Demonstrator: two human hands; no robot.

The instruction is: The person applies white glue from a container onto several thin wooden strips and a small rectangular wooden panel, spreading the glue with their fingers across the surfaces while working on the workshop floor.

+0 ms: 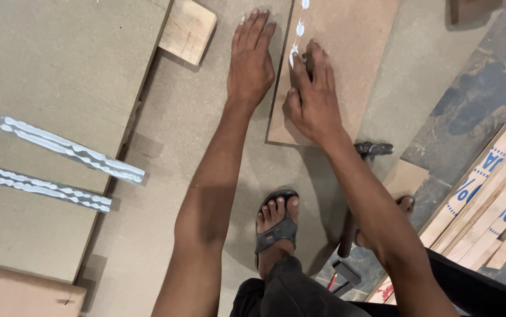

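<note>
My left hand [251, 58] lies flat, fingers together, on the big board beside the left edge of a brown fibreboard panel [352, 53]. My right hand [313, 94] rests on that panel, its fingertips curled over the lowest of a row of white glue dabs [300, 26] that runs up the panel. Whether the right hand holds something small under its fingers is hidden. My sandalled foot [276, 226] stands on the board below both arms.
A hammer [358, 194] lies under my right forearm. Two wavy white glue stripes [59, 144] cross a large board at left. A small wooden block [187, 30] sits at top centre. Stacked printed wooden strips [493, 205] lie at right.
</note>
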